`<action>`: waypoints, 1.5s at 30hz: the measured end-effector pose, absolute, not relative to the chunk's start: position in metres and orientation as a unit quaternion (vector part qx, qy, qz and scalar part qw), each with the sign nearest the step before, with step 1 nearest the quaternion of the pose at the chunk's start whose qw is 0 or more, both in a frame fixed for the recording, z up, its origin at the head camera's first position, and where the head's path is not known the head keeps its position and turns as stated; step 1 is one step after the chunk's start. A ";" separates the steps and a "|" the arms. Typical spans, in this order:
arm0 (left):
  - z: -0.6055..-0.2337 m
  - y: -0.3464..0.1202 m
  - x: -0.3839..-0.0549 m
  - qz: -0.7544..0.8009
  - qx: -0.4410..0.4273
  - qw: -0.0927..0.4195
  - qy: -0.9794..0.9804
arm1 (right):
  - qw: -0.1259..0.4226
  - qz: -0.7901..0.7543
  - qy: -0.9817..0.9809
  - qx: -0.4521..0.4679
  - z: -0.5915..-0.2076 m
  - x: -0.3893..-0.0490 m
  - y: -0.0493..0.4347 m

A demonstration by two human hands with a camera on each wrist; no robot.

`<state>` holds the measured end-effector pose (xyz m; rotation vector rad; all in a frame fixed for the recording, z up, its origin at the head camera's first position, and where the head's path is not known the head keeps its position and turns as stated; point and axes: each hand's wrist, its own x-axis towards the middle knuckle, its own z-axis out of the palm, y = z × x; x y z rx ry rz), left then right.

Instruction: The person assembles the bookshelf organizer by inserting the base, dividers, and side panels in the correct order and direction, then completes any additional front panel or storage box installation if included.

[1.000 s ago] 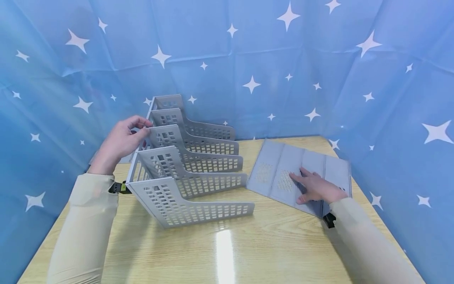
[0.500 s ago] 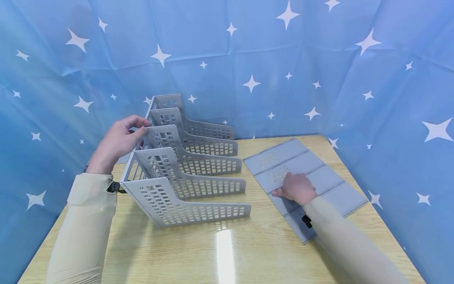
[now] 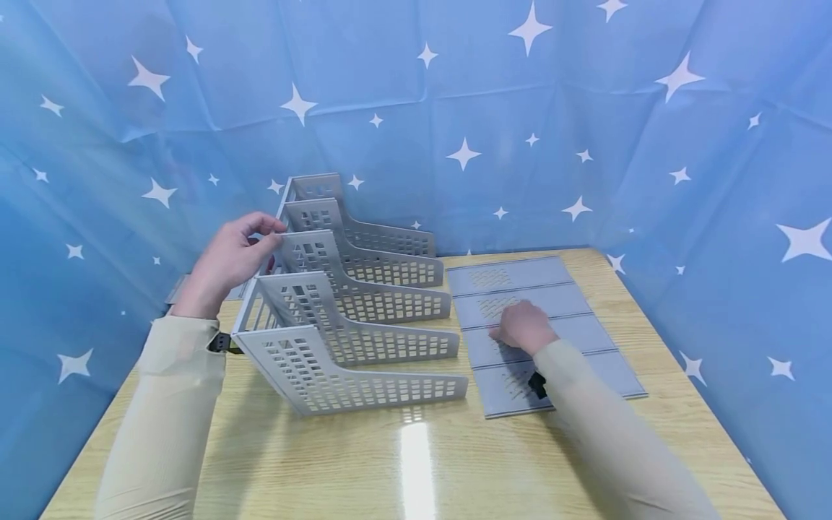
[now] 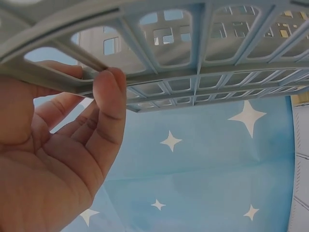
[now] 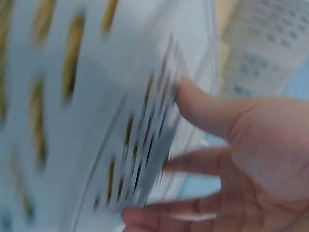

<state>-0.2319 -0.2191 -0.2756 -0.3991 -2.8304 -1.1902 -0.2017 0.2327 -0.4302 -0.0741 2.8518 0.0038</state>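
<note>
A grey plastic file rack [image 3: 390, 390], with upright dividers full of square holes, lies with its open side to the right on the table. My left hand [image 3: 234, 249] pinches a bar at its back edge; in the left wrist view the thumb and fingers [image 4: 108, 92] meet on that bar. My right hand [image 3: 525, 328] rests on a flat grey slotted panel [image 3: 585, 332] to the right of the rack. Its fingertips are hidden under the hand in the head view. The right wrist view, blurred, shows the thumb and spread fingers [image 5: 198, 203] against the panel's slotted face.
Another flat grey piece [image 3: 237, 291] shows behind the left hand, left of the rack. The wooden table [image 3: 351, 462] reaches the blue star-patterned curtain [image 3: 390, 87] at the back and sides. The panel's near left corner lies close to the rack's front divider.
The panel has turned anticlockwise under my right hand and now lies nearly square beside the rack. My right hand has moved left with it. The left hand keeps its hold on the rack.
</note>
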 end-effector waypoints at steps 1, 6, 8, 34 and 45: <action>-0.275 -0.219 -0.232 -0.385 -0.129 0.018 -0.914 | 0.161 -0.005 0.987 -0.027 -0.428 -0.202 0.236; -0.273 -0.218 -0.234 -0.385 -0.135 0.006 -0.913 | 0.194 0.001 0.981 -0.029 -0.426 -0.199 0.245; -0.272 -0.218 -0.234 -0.387 -0.140 0.005 -0.911 | 0.189 0.002 0.982 -0.020 -0.427 -0.199 0.246; -0.278 -0.206 -0.238 -0.415 -0.134 0.004 -0.900 | 0.135 -0.047 0.987 -0.069 -0.435 -0.199 0.256; -0.277 -0.207 -0.237 -0.414 -0.126 -0.004 -0.902 | 0.165 -0.222 0.882 -0.382 -0.422 -0.130 0.221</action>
